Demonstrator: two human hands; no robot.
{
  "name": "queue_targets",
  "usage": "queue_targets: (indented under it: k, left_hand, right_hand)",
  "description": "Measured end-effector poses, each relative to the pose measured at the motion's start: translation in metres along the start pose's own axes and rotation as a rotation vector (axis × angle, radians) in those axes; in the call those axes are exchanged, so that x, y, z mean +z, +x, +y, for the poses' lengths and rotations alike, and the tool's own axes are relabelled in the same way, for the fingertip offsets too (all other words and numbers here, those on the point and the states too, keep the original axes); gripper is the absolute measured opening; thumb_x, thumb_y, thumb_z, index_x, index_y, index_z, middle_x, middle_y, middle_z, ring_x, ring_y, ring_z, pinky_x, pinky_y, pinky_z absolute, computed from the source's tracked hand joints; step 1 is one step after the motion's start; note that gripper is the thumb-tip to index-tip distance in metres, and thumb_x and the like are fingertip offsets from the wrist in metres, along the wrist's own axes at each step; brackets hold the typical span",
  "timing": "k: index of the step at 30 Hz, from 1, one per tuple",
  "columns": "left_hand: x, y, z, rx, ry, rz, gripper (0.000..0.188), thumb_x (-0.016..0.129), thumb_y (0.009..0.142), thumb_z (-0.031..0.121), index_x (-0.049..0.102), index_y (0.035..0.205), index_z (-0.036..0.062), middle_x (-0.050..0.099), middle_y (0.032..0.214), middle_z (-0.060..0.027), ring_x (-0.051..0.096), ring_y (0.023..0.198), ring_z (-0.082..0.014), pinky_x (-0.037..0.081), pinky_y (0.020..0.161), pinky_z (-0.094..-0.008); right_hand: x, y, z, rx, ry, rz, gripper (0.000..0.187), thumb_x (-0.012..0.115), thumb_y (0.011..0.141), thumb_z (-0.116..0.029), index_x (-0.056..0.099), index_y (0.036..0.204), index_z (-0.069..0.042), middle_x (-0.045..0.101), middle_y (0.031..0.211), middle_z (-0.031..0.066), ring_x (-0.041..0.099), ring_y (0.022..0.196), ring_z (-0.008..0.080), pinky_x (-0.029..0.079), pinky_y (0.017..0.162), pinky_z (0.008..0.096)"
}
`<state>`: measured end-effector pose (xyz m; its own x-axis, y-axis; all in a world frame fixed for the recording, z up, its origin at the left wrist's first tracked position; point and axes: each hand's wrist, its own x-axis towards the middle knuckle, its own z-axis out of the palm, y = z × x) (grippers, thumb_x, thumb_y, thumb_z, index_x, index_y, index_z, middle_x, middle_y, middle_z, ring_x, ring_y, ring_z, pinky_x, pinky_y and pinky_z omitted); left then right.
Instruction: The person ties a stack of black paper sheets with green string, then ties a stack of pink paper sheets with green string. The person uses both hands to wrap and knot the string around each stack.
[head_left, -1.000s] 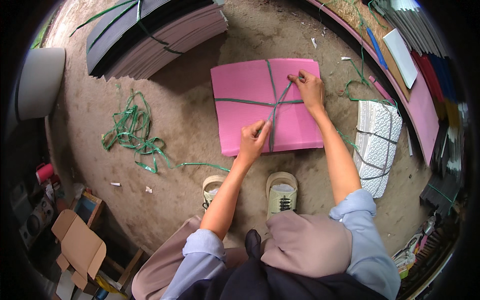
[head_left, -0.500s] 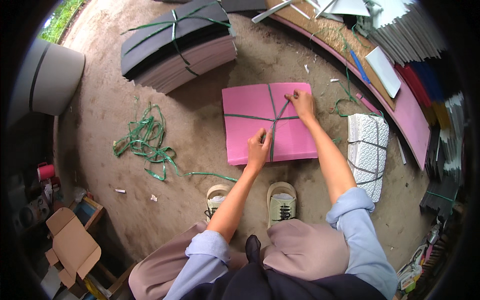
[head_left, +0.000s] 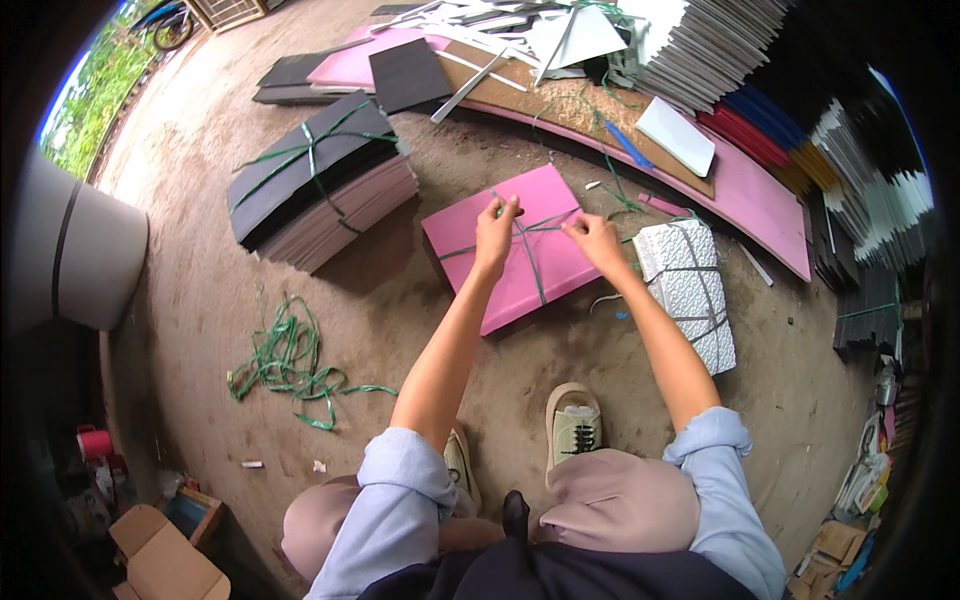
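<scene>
A pink bundle of foam sheets [head_left: 478, 268] lies on the floor in front of me, with green plastic twine [head_left: 530, 265] crossing over its top. My left hand [head_left: 496, 234] is above the bundle's left half, its fingers pinched on a strand of twine. At the right edge, my right hand [head_left: 597, 243] is closed with thumb and fingertips together on the twine there. The strands meet in a crossing between my two hands. A loose tangle of green twine [head_left: 290, 345] lies on the floor to the left.
A tied stack of black and pink sheets [head_left: 335, 210] stands at the far left. Close on the right lies a strapped white textured bundle [head_left: 690, 290]. Behind are a pink board [head_left: 745, 215] with offcuts and stacked sheets. An open cardboard box [head_left: 165, 560] sits at lower left.
The pink bundle has turned counterclockwise. My left hand has gone from its near side up to the upper left, while my right hand has come down to its right edge. My view has shifted.
</scene>
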<state>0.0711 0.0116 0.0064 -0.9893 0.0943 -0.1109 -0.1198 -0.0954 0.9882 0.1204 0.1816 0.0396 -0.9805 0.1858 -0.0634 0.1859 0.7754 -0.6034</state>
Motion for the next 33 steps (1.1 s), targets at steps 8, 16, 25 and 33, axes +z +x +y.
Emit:
queue_targets:
  k: [8, 16, 25, 33]
  left_hand:
    - [0.028, 0.007, -0.016, -0.321, 0.697, -0.182, 0.075, 0.066, 0.07, 0.035, 0.026, 0.115, -0.0111, 0.05, 0.099, -0.0284, 0.052, 0.092, -0.0409, 0.044, 0.082, -0.0399]
    - [0.049, 0.011, -0.05, -0.359, 0.461, -0.058, 0.042, 0.059, 0.073, 0.011, 0.032, 0.101, -0.0035, 0.039, 0.101, -0.0285, 0.049, 0.089, -0.0412, 0.044, 0.079, -0.045]
    - [0.044, 0.0, -0.069, -0.096, 0.963, 0.039, 0.042, 0.062, 0.073, 0.011, 0.032, 0.1, -0.0033, 0.038, 0.101, -0.0238, 0.051, 0.085, -0.0393, 0.046, 0.07, -0.0406]
    - [0.037, -0.024, -0.018, -0.233, 1.124, -0.027, 0.03, 0.052, 0.083, 0.026, 0.047, 0.091, -0.0025, 0.055, 0.078, -0.0245, 0.055, 0.08, -0.0403, 0.042, 0.069, -0.0471]
  right_hand:
    - [-0.002, 0.003, 0.004, -0.387, 0.031, -0.357, 0.021, 0.05, 0.079, -0.017, 0.058, 0.089, -0.001, 0.056, 0.082, 0.0256, 0.054, 0.081, 0.0407, 0.043, 0.071, 0.0458]
    - [-0.044, 0.161, 0.117, -0.191, -0.214, 0.481, 0.016, 0.054, 0.075, -0.001, 0.056, 0.09, 0.001, 0.052, 0.098, 0.0182, 0.051, 0.089, 0.0333, 0.041, 0.08, 0.0407]
    - [-0.022, 0.183, 0.13, -0.191, -0.393, 0.518, 0.028, 0.046, 0.076, 0.003, 0.047, 0.104, 0.001, 0.05, 0.097, 0.0183, 0.048, 0.088, 0.0323, 0.04, 0.078, 0.0407]
    - [0.03, 0.077, 0.079, -0.134, 0.206, 0.131, 0.036, 0.043, 0.087, -0.019, 0.04, 0.109, 0.009, 0.043, 0.103, 0.0323, 0.048, 0.091, 0.0458, 0.041, 0.078, 0.047]
